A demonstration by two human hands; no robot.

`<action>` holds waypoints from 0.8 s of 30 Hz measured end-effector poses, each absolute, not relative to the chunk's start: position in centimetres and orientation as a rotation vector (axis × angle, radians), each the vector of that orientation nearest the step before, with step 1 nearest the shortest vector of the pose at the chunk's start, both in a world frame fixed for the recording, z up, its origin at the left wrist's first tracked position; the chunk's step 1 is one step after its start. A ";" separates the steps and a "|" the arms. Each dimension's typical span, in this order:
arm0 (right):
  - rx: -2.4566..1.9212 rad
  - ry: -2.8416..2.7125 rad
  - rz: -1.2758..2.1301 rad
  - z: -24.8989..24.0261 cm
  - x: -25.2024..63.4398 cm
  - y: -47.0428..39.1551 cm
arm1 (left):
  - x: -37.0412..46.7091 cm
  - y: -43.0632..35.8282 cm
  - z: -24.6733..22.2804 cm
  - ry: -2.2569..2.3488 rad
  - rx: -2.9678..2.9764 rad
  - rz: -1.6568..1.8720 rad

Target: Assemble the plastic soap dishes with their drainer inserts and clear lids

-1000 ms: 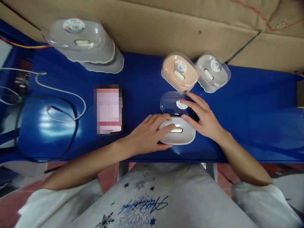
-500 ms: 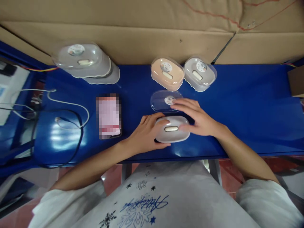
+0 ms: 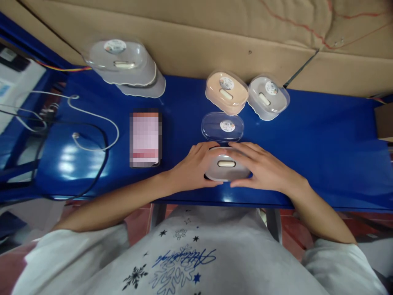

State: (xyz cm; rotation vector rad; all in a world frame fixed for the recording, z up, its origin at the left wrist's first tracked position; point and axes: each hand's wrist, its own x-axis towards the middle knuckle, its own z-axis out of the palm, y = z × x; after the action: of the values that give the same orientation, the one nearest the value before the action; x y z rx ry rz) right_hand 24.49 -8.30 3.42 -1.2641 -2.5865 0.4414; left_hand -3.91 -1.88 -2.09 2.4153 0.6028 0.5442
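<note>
Blue tabletop stretches before cardboard; near its front edge is a grey box, pale bar uppermost. The left hand and right hand grip its opposite ends, fingers curled. Even pressure from both should keep it level, I judge, with knuckles clear of the transparent cover just beyond; farther back stands a peach box.

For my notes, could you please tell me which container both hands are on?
The grey container in front of the loose clear cover: the left hand and right hand grip its ends, while the other containers stand farther back, untouched.
</note>
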 end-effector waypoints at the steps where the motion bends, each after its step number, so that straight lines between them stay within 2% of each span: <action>1: -1.259 -2.629 0.452 3.5 24.5 -8.5 | -3.9 -1.8 -2.1 0.577 2.393 0.591; 6: -1.222 -2.691 0.420 2.8 24.7 -8.8 | -3.7 -1.5 -2.2 0.482 2.296 0.745; 14: -1.088 -2.587 0.370 0.2 25.8 -8.6 | -3.5 -1.8 -2.7 0.453 2.270 0.784; 20: -0.995 -2.539 0.481 -0.7 24.7 -9.5 | -5.7 -7.6 -3.7 0.808 2.236 0.850; 24: -1.035 -2.368 0.524 -1.3 24.4 -9.1 | -6.2 -9.4 -4.1 0.971 2.223 0.752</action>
State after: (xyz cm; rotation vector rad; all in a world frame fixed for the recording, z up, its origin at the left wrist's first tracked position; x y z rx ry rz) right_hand 24.44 -9.13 -1.31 -1.0353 -2.3679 0.5243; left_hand -6.20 -9.43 -4.06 2.2231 0.9709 0.7516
